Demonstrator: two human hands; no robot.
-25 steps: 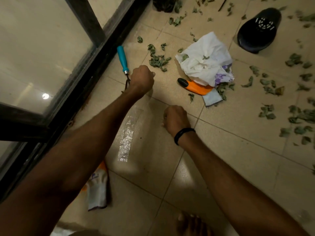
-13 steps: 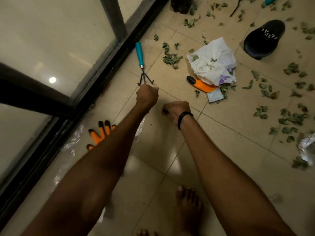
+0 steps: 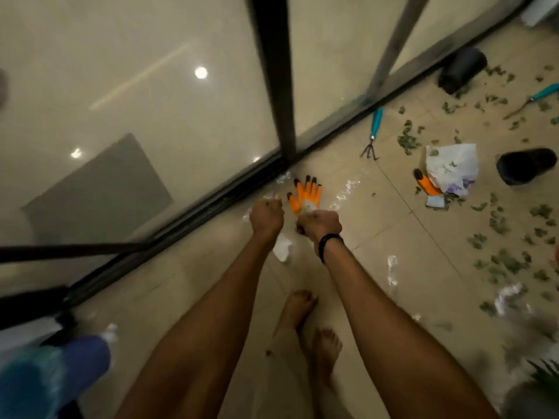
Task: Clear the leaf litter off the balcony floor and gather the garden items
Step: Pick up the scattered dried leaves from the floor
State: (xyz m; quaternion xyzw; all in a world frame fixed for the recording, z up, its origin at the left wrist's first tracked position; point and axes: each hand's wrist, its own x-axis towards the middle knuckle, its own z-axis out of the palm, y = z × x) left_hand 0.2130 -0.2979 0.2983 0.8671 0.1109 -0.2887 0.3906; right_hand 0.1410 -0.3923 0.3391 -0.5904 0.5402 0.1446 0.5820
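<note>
Away from the teal-handled metal rake point(image 3: 376, 120), my left hand point(image 3: 267, 214) and right hand point(image 3: 319, 223) now sit curled by the orange black-tipped glove point(image 3: 307, 192), holding I can't tell what, and crumpled green leaves point(image 3: 502, 264) still litter the tan tiled floor point(image 3: 393, 228).

- Looks like the balcony of a home, put to use for potted plants.
- Floored in pale beige tiles point(image 3: 393, 237) with thin grout lines, running up to a dark door track point(image 3: 211, 204).
- Closed off from an indoor room by tall glass panels point(image 3: 136, 86) in dark frames, showing round ceiling lights point(image 3: 201, 72) in the glass.
- Strewn with dry green leaves point(image 3: 508, 264), a black plant pot point(image 3: 526, 166) lying on its side, a teal-handled hand rake point(image 3: 373, 131) and an orange glove point(image 3: 305, 192).
- Walked on with bare feet point(image 3: 325, 349), as at home.
- Edged with green fronds point(image 3: 544, 370) at the lower right.
</note>
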